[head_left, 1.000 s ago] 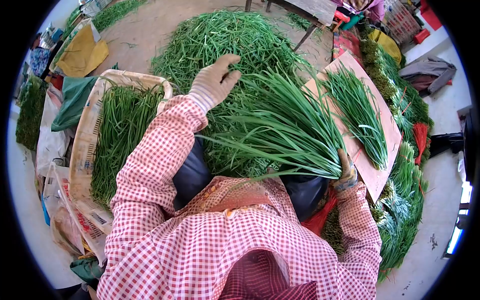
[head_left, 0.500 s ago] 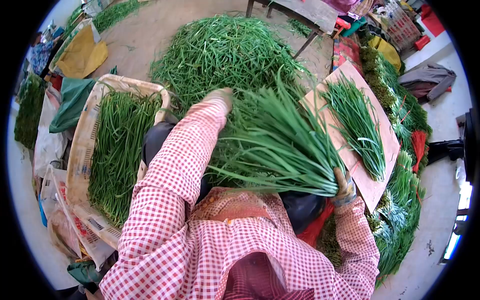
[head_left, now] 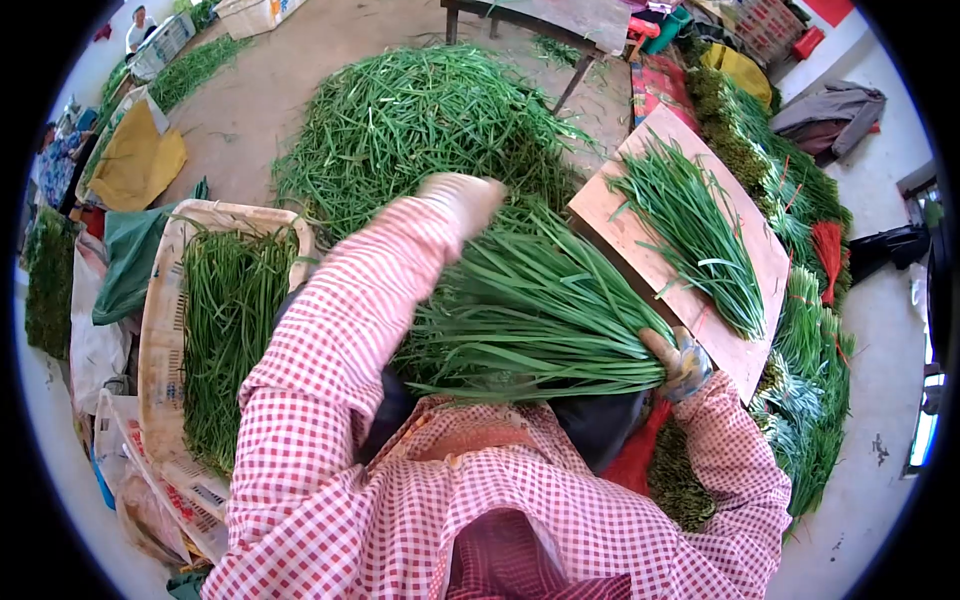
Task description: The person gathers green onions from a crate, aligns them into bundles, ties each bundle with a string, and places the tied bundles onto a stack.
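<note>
My right hand (head_left: 677, 362), in a patterned glove, grips the base of a bunch of long green stalks (head_left: 560, 320). Their leaves fan out to the left across my lap. Above the leaf ends is my left hand (head_left: 465, 200) in a pale glove, smeared by motion, at the near edge of the big heap of loose green leaves (head_left: 430, 120); its fingers cannot be made out. Another bunch (head_left: 700, 235) lies on the pinkish board (head_left: 640, 225) to the right.
A plastic crate (head_left: 160, 330) at the left holds green stalks. Stacked bundles (head_left: 815, 390) and red ties (head_left: 827, 255) line the right side. A table (head_left: 570, 22) stands beyond the heap. A person (head_left: 138, 30) is far back at the upper left.
My left hand first came down toward me, then swung right over the leaves. The held bunch has tilted lower and flatter, still in my right hand. The view has shifted slightly.
</note>
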The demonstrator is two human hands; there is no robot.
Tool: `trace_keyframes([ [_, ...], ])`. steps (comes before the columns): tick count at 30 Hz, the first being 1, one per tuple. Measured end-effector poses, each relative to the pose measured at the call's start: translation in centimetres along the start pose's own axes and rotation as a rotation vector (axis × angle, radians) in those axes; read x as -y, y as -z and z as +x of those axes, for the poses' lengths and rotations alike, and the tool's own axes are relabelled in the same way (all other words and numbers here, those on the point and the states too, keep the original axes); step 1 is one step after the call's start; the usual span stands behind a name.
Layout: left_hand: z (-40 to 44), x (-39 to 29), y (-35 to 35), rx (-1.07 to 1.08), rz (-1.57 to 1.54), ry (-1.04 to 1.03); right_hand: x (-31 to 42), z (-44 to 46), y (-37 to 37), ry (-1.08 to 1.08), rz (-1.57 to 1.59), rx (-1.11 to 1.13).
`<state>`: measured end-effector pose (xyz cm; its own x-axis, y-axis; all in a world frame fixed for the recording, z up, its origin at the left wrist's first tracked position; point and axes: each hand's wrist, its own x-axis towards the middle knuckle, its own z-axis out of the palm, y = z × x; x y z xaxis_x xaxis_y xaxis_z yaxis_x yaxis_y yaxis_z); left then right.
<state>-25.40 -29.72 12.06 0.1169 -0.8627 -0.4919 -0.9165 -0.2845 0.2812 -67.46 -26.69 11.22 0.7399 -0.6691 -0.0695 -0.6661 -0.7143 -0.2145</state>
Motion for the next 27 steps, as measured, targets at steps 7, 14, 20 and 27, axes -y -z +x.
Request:
trace_keyframes([
  [7,-5.0,13.4,0.3,-0.441,-0.144,0.245,2.6,7.0,6.0,0.243,0.124,-0.060],
  [14,-9.8,19.6,-3.9,-0.893,-0.806,-0.036,4.8,23.8,12.7,-0.182,0.320,0.389],
  [20,-15.3,12.2,-5.7,-0.644,-0.653,-0.263,4.1,32.7,17.5,-0.444,0.133,0.525],
  [27,-12.7,-0.8,-5.8,0.186,-0.918,-0.800,4.9,31.2,19.4,-0.429,0.067,0.323],
])
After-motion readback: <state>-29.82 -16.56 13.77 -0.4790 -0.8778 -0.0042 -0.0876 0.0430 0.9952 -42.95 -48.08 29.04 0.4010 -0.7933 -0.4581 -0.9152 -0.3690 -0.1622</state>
